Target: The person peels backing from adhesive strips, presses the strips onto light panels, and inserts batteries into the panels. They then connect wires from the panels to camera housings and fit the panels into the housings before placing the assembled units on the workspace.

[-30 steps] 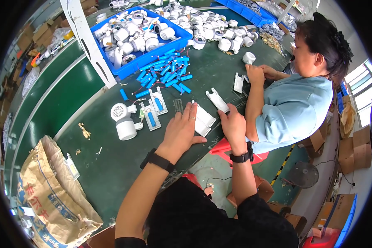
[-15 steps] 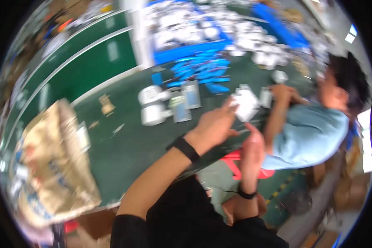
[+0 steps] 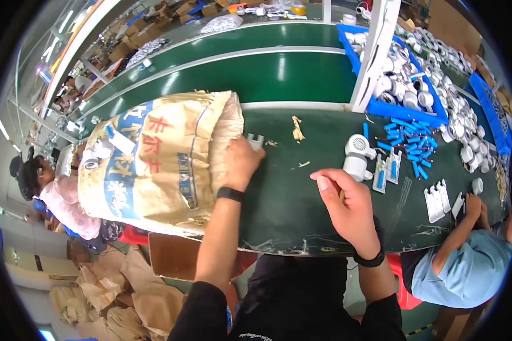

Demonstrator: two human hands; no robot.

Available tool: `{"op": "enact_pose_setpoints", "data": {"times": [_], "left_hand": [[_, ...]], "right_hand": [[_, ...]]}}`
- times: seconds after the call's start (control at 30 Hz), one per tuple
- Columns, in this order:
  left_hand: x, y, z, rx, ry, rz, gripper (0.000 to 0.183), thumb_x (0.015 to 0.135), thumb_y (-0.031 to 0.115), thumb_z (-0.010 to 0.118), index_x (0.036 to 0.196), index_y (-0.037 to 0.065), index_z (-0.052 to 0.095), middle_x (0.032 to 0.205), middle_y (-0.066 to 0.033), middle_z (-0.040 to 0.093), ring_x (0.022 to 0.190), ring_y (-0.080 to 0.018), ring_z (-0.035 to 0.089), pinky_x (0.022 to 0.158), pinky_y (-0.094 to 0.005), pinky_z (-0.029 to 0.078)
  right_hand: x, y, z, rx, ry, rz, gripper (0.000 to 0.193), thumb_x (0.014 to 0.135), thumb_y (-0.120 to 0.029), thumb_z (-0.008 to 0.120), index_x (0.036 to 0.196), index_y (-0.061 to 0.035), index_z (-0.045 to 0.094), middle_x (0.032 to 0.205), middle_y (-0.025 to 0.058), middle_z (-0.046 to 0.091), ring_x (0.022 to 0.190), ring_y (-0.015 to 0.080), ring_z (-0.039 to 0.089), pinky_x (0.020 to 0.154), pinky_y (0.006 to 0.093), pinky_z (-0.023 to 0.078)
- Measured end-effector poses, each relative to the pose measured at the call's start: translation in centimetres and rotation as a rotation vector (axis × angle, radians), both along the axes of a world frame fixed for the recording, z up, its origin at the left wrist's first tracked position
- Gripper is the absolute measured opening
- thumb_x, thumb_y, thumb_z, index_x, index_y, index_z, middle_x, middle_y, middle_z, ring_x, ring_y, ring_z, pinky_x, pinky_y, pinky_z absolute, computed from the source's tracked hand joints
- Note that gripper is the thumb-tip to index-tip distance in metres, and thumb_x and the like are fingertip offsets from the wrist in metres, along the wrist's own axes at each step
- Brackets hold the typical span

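Observation:
At the mouth of a large tan sack [image 3: 170,153], my left hand [image 3: 240,162] has its thumb and fingers around a small white plastic part [image 3: 256,140]. The hand partly hides this part and the sack's opening. My right hand [image 3: 350,207] hovers over the near side of the green table, half curled with fingers apart; nothing shows in it. Beyond it stand a white fan-like unit with a round grille [image 3: 358,145] and a second white round piece [image 3: 355,168]. Beside them lie open white casings [image 3: 385,173] with blue cylinders in them.
Blue wired cylinders [image 3: 409,139] are heaped near a blue bin [image 3: 435,120] of white parts. A white post [image 3: 375,54] rises behind the table. White flat casings [image 3: 436,202] lie near a co-worker in light blue [image 3: 466,267]. Another person in pink [image 3: 74,199] sits at left.
The view has swung left. My left hand has gone from the white casings near the co-worker to the sack's mouth. My right hand is now over the table.

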State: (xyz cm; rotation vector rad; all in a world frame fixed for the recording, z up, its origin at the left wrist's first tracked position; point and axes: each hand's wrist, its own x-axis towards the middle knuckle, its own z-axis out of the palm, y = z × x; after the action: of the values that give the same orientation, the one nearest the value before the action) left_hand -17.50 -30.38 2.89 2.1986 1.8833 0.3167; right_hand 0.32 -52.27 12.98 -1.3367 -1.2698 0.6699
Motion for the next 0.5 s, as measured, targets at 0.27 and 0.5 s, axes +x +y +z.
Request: {"op": "enact_pose_setpoints", "data": {"times": [0.27, 0.5], "left_hand": [[5.9, -5.8, 3.9, -0.812, -1.571, -0.262, 0.04, 0.109, 0.028, 0.053, 0.142, 0.006, 0.048, 0.114, -0.0075, 0.069, 0.09, -0.0135, 0.066, 0.069, -0.0278, 0.053], [5.6, -5.5, 1.2, -1.115, -1.893, -0.096, 0.044, 0.111, 0.046, 0.038, 0.129, 0.01, 0.055, 0.105, -0.0063, 0.067, 0.09, -0.0167, 0.064, 0.08, -0.0317, 0.051]], "right_hand": [[1.2, 6.9, -4.5, 0.331, -0.488, -0.186, 0.02, 0.086, -0.003, 0.077, 0.106, -0.0074, 0.076, 0.071, 0.0065, 0.058, 0.054, 0.0166, 0.054, 0.049, 0.0311, 0.04], [1.3, 7.2, -7.1, 0.254, -0.647, -0.161, 0.023, 0.083, -0.007, 0.08, 0.105, -0.01, 0.077, 0.071, 0.0052, 0.053, 0.056, 0.0209, 0.058, 0.049, 0.0346, 0.046]]}}
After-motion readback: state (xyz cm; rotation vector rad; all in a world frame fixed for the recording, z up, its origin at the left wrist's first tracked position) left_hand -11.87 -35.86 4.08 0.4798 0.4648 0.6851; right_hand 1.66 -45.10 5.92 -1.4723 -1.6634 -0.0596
